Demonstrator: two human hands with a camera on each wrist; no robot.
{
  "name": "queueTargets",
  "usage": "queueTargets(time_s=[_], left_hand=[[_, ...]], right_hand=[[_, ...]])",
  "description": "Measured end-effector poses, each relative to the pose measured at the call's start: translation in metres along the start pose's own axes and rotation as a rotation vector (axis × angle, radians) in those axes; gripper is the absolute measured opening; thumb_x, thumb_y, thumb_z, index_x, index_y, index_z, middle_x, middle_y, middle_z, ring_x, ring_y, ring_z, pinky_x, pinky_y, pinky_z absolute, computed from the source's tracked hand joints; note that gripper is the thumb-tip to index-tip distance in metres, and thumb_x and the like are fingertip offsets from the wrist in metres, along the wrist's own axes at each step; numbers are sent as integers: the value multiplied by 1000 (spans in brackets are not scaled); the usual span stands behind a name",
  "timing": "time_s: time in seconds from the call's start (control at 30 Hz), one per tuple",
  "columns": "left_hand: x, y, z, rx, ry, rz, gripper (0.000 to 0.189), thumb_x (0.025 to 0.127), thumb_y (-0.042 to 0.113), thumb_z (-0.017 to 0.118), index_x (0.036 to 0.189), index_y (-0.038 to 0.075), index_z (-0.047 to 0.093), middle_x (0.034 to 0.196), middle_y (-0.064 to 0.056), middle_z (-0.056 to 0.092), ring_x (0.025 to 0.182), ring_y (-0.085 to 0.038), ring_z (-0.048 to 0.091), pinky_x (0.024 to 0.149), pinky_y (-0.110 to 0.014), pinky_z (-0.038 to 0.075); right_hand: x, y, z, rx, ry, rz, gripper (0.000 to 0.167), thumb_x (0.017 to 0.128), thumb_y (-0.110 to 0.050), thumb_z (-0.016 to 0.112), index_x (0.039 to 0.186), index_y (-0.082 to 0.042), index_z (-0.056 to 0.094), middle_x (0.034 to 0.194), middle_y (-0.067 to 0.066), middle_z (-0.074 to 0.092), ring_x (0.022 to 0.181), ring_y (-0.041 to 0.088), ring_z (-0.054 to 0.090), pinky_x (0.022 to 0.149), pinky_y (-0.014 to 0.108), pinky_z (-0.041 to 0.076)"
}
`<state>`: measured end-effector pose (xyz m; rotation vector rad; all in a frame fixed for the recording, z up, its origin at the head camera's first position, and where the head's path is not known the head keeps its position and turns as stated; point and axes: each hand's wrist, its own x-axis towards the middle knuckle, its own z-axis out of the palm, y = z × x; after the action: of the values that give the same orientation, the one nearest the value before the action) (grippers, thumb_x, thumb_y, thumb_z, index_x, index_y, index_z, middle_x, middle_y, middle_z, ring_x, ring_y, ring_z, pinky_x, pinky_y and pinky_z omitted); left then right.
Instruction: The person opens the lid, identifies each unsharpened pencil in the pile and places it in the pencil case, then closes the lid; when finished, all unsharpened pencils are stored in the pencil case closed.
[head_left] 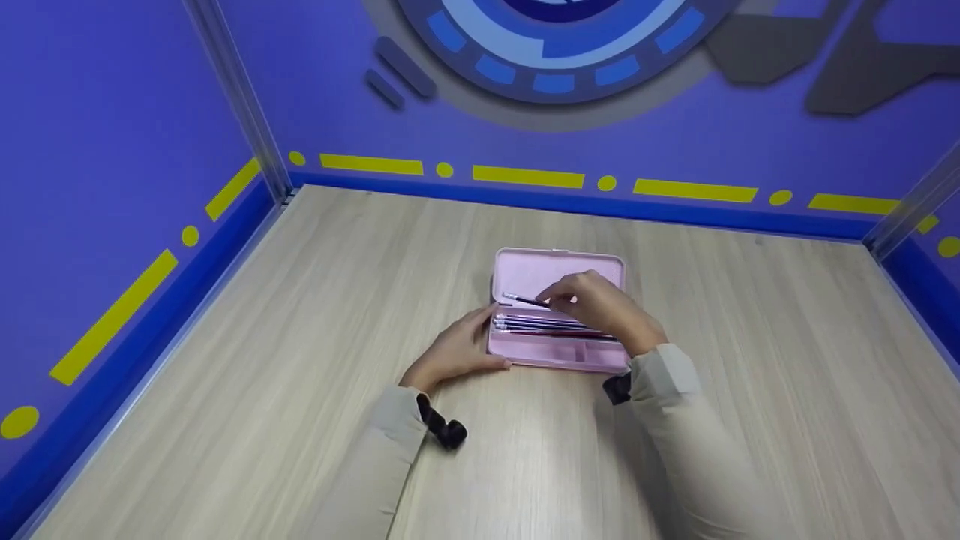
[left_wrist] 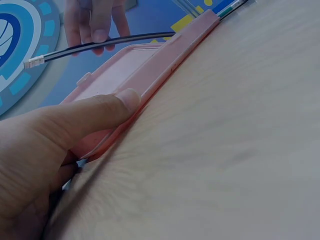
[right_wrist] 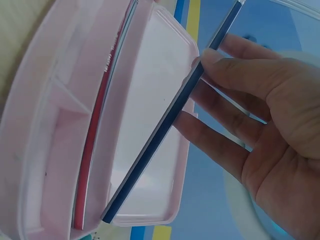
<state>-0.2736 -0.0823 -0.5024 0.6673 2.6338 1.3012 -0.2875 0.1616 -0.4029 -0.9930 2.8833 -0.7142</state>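
A pink pencil case point(head_left: 536, 349) lies on the table with its lid point(head_left: 525, 266) raised at the back. My left hand point(head_left: 456, 349) grips its left end; in the left wrist view the thumb point(left_wrist: 117, 106) presses on the front wall. Over the case, my right hand point(head_left: 600, 304) pinches a dark blue pencil point(right_wrist: 165, 125) between thumb and fingertips. The pencil's white eraser end point(left_wrist: 35, 62) points left in the head view. Several more pencils point(head_left: 525, 324) lie in the long compartment, among them a red one point(right_wrist: 92, 140).
The case's front part has a small divider point(head_left: 580, 351). Pale wood-grain table point(head_left: 337, 285) surrounds the case. Blue walls point(head_left: 517, 142) with yellow marks stand behind and at the sides. Black wrist mounts point(head_left: 446, 431) sit on the sleeves.
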Motion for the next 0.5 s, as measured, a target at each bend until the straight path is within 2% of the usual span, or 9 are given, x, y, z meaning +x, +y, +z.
queueTargets(time_s=[0.13,0.27,0.5], left_hand=[[-1,0,1,-10,1,-18,102,68,39,84,152,18,30,152,-11,38,141,-28,34,117,-44,27],[-2,0,0,-20,0,-21,102,68,39,84,152,17,30,152,-12,37,141,-29,33,117,-45,27],[0,-1,1,-17,7,-9,103,67,36,85,152,15,30,152,-15,37,141,-33,34,117,-48,27]], right_hand=[[2,-1,6,-9,-1,-6,24,86,3,65,105,-8,76,101,9,75,94,22,70,88,37,56],[3,0,11,-10,-10,40,25,86,3,66,105,-9,76,102,9,74,94,22,70,90,38,56],[2,1,12,-7,-8,51,24,86,4,64,106,-5,75,98,11,74,85,21,68,84,37,58]])
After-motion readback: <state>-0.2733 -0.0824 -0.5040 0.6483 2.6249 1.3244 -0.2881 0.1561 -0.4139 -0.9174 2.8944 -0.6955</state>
